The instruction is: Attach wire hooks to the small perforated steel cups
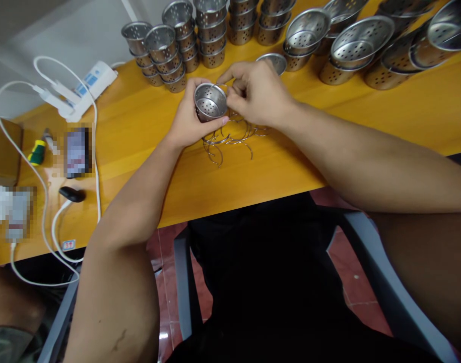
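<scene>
- The cup (211, 107), metal and pierced with holes, is held above the table (185, 186), in front of the stacks; its mouth faces up toward the camera, showing the holed floor.
- Its long axis runs from mouth above to base below, near upright with some tilt; the exact lean is hard to tell.
- The left hand (190, 113) is closed around the cup, thumb along the near side and fingers at the far left side.
- The right hand (257, 93) is at the cup's right rim, index finger reaching to the rim, the others curled in; a thin wire shows there, but whether the fingers pinch it I cannot tell.
- Loose curved wires (234, 138) lie tangled on the table, below and to the right of the cup.
- Beyond stand upright stacks (173, 63) of similar cups; farther right, tilted stacks (351, 50) have their mouths toward the camera.
- A shallow round metal piece (273, 63) sits just past the right hand.
- Off to the left are a power strip (92, 88), white cables (96, 166), a green-and-yellow handle (37, 153), a pixelated phone (77, 152) and a black object (72, 194).
</scene>
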Action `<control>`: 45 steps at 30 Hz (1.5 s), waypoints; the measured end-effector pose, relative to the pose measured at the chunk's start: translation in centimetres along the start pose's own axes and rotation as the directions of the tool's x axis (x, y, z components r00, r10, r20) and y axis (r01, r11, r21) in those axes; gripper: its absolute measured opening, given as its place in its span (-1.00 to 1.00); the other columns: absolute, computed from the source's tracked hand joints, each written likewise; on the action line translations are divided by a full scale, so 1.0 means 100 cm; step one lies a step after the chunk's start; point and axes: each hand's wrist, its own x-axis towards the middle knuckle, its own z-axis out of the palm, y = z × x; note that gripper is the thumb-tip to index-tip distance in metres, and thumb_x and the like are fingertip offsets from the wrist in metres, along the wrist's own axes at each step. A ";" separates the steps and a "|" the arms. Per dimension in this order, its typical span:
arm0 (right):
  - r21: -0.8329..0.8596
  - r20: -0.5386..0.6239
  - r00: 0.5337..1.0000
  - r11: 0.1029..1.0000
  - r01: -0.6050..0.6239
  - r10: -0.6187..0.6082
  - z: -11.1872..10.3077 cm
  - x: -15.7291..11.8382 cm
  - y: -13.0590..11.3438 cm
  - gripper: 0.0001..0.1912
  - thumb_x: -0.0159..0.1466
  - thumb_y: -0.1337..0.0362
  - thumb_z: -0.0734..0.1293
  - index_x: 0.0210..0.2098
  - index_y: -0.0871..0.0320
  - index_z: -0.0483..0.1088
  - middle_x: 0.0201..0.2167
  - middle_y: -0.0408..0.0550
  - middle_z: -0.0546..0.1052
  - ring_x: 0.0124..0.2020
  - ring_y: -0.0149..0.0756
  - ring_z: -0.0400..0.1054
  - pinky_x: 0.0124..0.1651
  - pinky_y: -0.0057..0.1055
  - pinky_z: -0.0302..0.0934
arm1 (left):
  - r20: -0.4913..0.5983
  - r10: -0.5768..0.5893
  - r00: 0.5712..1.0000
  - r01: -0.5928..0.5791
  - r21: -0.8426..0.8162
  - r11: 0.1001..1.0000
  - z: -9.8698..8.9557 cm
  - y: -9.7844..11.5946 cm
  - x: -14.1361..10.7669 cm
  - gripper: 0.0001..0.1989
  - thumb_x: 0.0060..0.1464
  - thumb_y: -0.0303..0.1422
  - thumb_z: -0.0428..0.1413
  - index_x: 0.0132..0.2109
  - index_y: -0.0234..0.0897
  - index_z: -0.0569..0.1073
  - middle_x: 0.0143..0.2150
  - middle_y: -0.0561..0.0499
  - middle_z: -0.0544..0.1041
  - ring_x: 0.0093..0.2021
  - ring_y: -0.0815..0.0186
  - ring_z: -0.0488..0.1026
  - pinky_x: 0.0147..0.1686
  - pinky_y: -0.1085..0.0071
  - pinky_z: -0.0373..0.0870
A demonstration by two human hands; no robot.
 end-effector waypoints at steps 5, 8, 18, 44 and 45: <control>0.000 -0.027 1.000 1.000 -0.002 0.002 0.004 0.001 0.000 -0.74 0.29 0.50 0.43 -0.14 0.00 0.50 -0.57 -0.28 0.39 -0.55 -0.29 0.17 -0.37 -0.29 0.07 | 0.002 0.016 1.000 -0.016 0.000 1.000 0.001 0.002 0.000 -0.14 -0.15 0.21 0.52 0.16 0.11 0.30 0.12 -0.05 0.50 0.10 -0.05 0.56 0.10 -0.07 0.55; 0.027 -0.044 0.999 1.000 -0.010 0.011 0.008 0.001 -0.001 -0.65 0.24 0.53 0.42 -0.08 -0.01 0.48 -0.58 -0.29 0.40 -0.54 -0.27 0.21 -0.34 -0.28 0.10 | -0.008 0.005 1.000 -0.005 0.027 1.000 0.002 0.008 0.000 -0.13 -0.13 0.23 0.50 0.18 0.09 0.28 0.12 -0.06 0.52 0.11 -0.06 0.57 0.10 -0.05 0.54; 0.336 0.015 0.998 0.940 0.058 -0.067 0.012 0.002 0.008 -0.71 0.30 0.48 0.39 -0.05 0.02 0.47 -0.61 -0.32 0.27 -0.60 -0.35 0.06 -0.51 -0.35 -0.15 | -0.043 -0.050 0.998 0.054 0.110 0.992 0.001 0.013 -0.002 -0.18 -0.10 0.32 0.45 0.10 -0.02 0.37 -0.01 -0.02 0.57 -0.02 0.02 0.60 -0.02 0.08 0.53; 0.597 0.295 0.928 0.802 0.007 -0.228 -0.014 0.001 0.010 -0.48 0.34 -0.21 0.61 -0.17 0.10 0.50 -0.38 -0.14 0.57 -0.48 -0.40 0.45 -0.45 -0.48 0.33 | 0.007 0.004 1.000 -0.003 -0.140 0.990 0.002 0.016 -0.003 -0.37 0.08 0.29 0.36 0.02 -0.04 0.48 -0.12 -0.01 0.61 -0.17 0.16 0.59 -0.13 0.16 0.55; 0.603 0.299 0.925 0.797 0.006 -0.233 -0.015 0.001 0.009 -0.48 0.33 -0.21 0.61 -0.16 0.10 0.50 -0.38 -0.14 0.57 -0.47 -0.40 0.45 -0.44 -0.48 0.34 | 0.008 0.005 1.000 -0.004 -0.150 0.989 0.002 0.016 -0.003 -0.37 0.08 0.29 0.36 0.02 -0.04 0.48 -0.13 -0.01 0.60 -0.18 0.17 0.59 -0.15 0.17 0.55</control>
